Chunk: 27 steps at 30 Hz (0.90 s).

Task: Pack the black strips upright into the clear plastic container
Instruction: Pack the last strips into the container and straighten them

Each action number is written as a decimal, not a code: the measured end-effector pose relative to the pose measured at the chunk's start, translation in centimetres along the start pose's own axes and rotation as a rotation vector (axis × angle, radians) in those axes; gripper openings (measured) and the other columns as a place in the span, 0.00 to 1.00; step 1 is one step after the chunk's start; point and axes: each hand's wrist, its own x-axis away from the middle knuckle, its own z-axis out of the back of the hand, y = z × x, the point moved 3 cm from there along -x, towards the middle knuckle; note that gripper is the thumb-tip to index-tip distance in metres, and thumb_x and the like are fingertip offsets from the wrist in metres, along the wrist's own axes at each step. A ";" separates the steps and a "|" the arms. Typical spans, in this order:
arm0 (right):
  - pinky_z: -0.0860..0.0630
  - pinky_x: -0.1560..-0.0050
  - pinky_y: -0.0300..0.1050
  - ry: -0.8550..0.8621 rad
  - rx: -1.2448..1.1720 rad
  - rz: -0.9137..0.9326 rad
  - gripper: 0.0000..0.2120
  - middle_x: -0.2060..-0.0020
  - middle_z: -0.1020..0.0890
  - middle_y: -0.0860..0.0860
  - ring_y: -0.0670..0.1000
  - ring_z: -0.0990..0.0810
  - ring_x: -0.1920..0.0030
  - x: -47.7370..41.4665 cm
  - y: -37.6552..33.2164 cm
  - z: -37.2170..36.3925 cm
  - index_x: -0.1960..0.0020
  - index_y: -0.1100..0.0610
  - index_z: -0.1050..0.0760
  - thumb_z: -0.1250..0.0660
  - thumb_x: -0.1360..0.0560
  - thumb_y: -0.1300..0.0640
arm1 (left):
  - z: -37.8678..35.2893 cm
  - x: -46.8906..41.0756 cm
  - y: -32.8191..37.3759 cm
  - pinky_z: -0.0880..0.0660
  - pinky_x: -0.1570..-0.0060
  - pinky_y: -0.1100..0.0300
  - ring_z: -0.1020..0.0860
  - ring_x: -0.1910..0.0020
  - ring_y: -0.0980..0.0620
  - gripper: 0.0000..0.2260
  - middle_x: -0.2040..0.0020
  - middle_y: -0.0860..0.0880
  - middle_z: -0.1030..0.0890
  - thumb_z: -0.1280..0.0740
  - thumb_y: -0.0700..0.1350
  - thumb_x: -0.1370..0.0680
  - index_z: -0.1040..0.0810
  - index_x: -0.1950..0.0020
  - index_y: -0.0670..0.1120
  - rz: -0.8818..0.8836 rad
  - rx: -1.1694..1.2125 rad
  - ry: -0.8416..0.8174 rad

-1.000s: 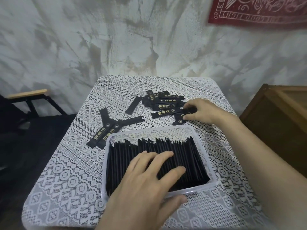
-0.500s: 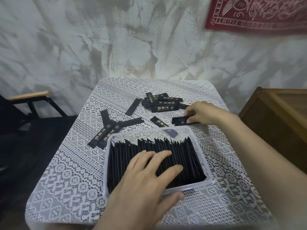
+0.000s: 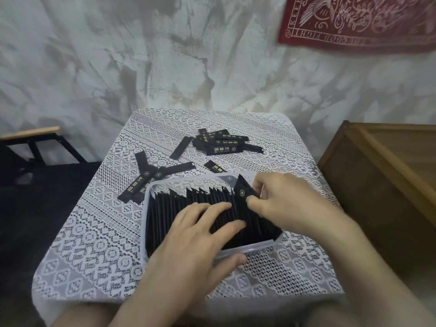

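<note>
Left hand [image 3: 195, 237] flat, fingers spread — right hand [image 3: 285, 201] pinching, fingers curled.

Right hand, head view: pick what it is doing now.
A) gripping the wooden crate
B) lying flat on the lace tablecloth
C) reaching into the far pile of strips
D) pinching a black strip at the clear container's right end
D: the right hand pinches a black strip between thumb and fingers, over the right end of the clear container.

The black strips [image 3: 188, 208] look thin, smooth and matt, some with gold print. The clear plastic container [image 3: 262, 246] is smooth, slightly cloudy plastic. Under them lies a white openwork lace tablecloth [image 3: 94, 244]. The wall [image 3: 118, 67] is rough, mottled plaster; a red printed cloth [image 3: 365, 22] hangs upper right; the crate [image 3: 377, 185] at right is plain brown wood.
</note>
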 end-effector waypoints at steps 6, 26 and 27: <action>0.28 0.57 0.49 0.052 0.049 -0.009 0.15 0.57 0.18 0.52 0.58 0.20 0.53 -0.1 -1.3 -2.0 0.50 0.51 0.29 0.38 0.20 0.39 | 0.1 0.0 0.0 0.28 0.34 0.49 0.29 0.34 0.48 0.24 0.27 0.56 0.29 0.42 0.69 0.21 0.27 0.30 0.60 -0.009 0.037 0.033; 0.20 0.70 0.41 -0.084 -0.220 -0.030 0.11 0.69 0.15 0.52 0.50 0.16 0.73 1.0 -0.2 -1.2 0.53 0.54 0.21 0.36 0.17 0.49 | -0.1 0.7 0.1 0.29 0.30 0.45 0.30 0.31 0.47 0.26 0.26 0.55 0.29 0.44 0.68 0.20 0.30 0.25 0.60 -0.015 0.049 0.022; 0.21 0.70 0.42 -0.070 -0.226 -0.031 0.11 0.70 0.16 0.52 0.50 0.16 0.73 0.9 -0.2 -1.2 0.54 0.54 0.21 0.36 0.17 0.50 | 0.0 0.7 0.2 0.29 0.30 0.45 0.30 0.30 0.47 0.26 0.26 0.55 0.29 0.45 0.69 0.20 0.30 0.25 0.60 -0.015 0.047 0.023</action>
